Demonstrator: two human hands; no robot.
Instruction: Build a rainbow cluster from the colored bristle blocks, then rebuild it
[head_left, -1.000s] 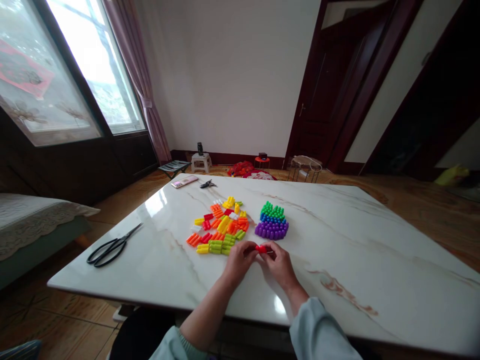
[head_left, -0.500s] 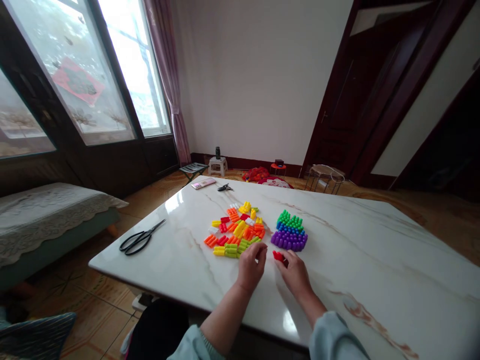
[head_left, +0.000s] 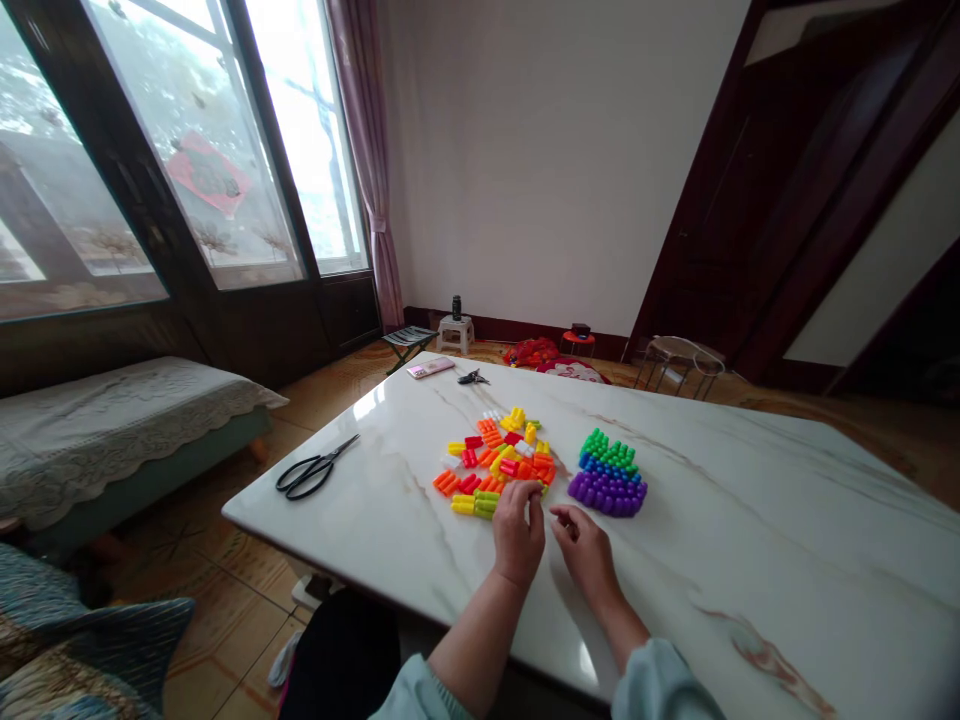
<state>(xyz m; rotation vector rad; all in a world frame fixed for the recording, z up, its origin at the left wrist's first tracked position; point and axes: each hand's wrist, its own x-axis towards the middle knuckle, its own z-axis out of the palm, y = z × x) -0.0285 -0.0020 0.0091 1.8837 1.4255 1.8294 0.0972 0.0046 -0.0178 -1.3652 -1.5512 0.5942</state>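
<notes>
Plastic pieces in red, orange, yellow, green and white lie in a loose pile (head_left: pixel 491 462) on the marble-patterned table. My left hand (head_left: pixel 519 530) is at the near right edge of this pile, over some green pieces, with its fingers curled together; what is in them is hidden. Just right of it, my right hand (head_left: pixel 585 545) is closed above the tabletop, thumb and forefinger close together, and no piece shows in it. A red piece (head_left: pixel 509 467) rests on the pile beyond my left hand. A block of joined purple, blue and green pieces (head_left: pixel 607 485) sits beyond my right hand.
Black-handled scissors (head_left: pixel 315 470) lie at the left of the table (head_left: pixel 720 500). A pink phone (head_left: pixel 431 368) and a small dark pliers-like tool (head_left: pixel 473 377) are near the far edge. A lace-covered bench (head_left: pixel 135 400) stands to the left, stools beyond the table.
The red piece that was in my right hand no longer shows there. A red piece now lies on the pile near the yellow ones. My left hand has reached further over the pile; the view has turned left.
</notes>
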